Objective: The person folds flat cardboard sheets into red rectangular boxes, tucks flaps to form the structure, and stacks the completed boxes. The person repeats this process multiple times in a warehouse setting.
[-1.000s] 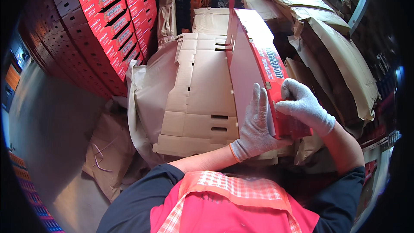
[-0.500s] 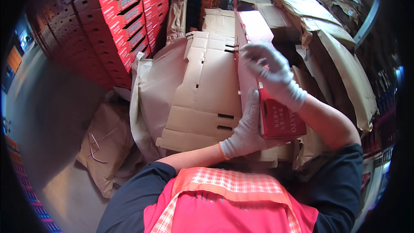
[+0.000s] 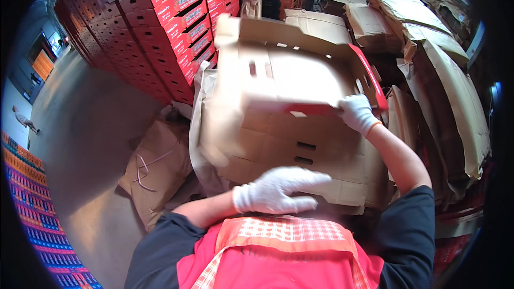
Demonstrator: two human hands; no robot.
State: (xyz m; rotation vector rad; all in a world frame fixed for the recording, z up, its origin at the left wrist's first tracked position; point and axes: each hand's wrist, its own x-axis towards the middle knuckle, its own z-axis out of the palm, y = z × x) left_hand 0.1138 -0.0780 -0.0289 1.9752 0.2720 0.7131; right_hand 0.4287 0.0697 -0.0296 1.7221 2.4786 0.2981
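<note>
My right hand (image 3: 358,111), in a white work glove, grips the near right corner of a partly folded cardboard box (image 3: 305,77). The box is red outside and brown inside, its far wall and right wall standing up; its left end is smeared by motion. My left hand (image 3: 281,188), also gloved, is off the box, held close to my apron with fingers stretched out and nothing in them. Beneath the box lie flat brown cardboard blanks (image 3: 342,174) with slots cut in them, on a spread of brown wrapping paper (image 3: 198,144).
Tall stacks of red printed boxes (image 3: 155,32) stand at the left. Paper-wrapped bundles (image 3: 450,107) lean on the right, and another tied bundle (image 3: 155,166) lies on the floor at the left. Far left are colourful stacks (image 3: 48,219) and a distant person (image 3: 24,119).
The box has turned from red side up on edge to brown inside facing up, and swung left. My left hand has let go and drawn back; my right hand now grips its corner.
</note>
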